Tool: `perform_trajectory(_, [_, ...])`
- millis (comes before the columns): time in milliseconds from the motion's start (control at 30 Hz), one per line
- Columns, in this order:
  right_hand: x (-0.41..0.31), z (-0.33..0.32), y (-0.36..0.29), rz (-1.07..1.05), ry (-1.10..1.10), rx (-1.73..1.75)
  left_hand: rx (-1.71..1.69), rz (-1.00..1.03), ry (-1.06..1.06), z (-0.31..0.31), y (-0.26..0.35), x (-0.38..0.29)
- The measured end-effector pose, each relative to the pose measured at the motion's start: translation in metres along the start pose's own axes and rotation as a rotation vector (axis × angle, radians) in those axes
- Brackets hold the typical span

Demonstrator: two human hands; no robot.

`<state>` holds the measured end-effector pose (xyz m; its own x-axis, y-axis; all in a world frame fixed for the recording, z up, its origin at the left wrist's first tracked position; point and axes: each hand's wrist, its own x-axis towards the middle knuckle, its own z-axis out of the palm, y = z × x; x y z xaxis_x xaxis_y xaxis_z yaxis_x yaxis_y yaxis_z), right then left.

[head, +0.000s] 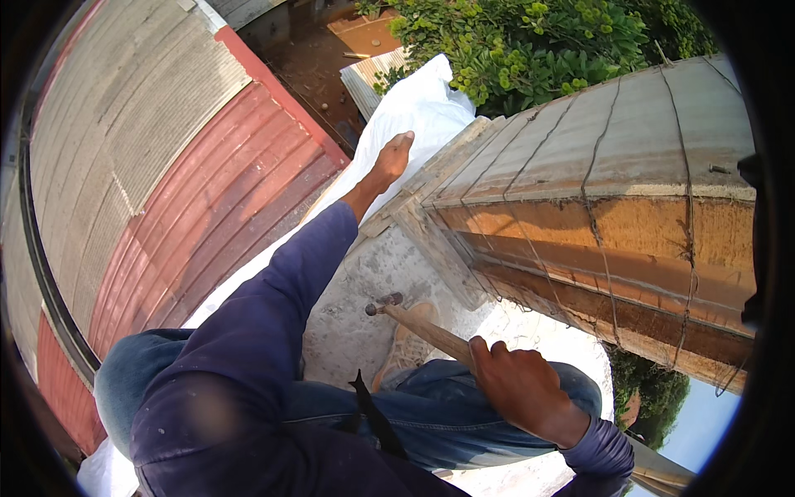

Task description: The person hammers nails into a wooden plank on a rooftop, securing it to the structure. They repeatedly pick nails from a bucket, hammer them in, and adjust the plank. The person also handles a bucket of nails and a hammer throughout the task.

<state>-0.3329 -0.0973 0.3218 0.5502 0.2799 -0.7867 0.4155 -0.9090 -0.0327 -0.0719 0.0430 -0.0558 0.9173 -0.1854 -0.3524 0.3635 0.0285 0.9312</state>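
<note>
A hammer with a wooden handle (431, 332) is in the grip of my right hand (525, 391), above my bent knee. Its dark metal head (384, 303) hangs over the pale concrete surface (354, 298), close to my shoe (407, 341). My left hand (392, 160) reaches out over a white plastic sheet (428, 102), beside the wooden boards (444, 161) at the end of a wire-tied beam form (534, 149). Most of the left fingers are hidden, so whether they grip the sheet does not show.
A red and grey corrugated metal roof (205, 205) lies below on the left. Past the sheet are muddy ground (298, 56) and a leafy tree (528, 50). Tie wires (590, 217) cross the form, and a bolt-like stub (719, 169) sticks out of it. A dark strap (376, 416) hangs before me.
</note>
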Motion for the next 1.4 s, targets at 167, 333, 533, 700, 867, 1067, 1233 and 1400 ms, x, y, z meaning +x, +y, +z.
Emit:
perform_trajectory(167, [0.003, -0.003, 0.000, -0.019, -0.035, -0.001, 0.241, 0.099, -0.190, 0.038, -0.013, -0.020])
perform_trajectory(333, [0.007, -0.011, -0.001, -0.040, -0.081, -0.003, 0.129, 0.125, -0.217, 0.027, -0.007, -0.018])
perform_trajectory(533, [0.005, -0.012, 0.000, -0.029, -0.056, 0.012, 0.059, -0.053, -0.290, 0.022, 0.007, 0.011])
perform_trajectory(700, [0.004, -0.008, 0.000, 0.001, -0.101, 0.008, 0.135, -0.058, -0.145, 0.038, 0.010, 0.011])
perform_trajectory(867, [0.008, -0.009, 0.002, -0.039, -0.091, 0.012, 0.267, -0.031, -0.143, 0.038, 0.017, 0.008])
perform_trajectory(1067, [0.015, -0.010, 0.002, -0.057, -0.113, -0.023, 0.321, -0.022, -0.105, 0.040, 0.014, 0.009])
perform_trajectory(1233, [0.015, -0.015, 0.000, 0.014, -0.112, -0.008, 0.290, -0.015, -0.062, 0.041, 0.009, 0.010])
perform_trajectory(1400, [-0.009, -0.012, 0.010, 0.060, -0.075, 0.055, 0.398, 0.016, -0.103, 0.045, 0.018, 0.019])
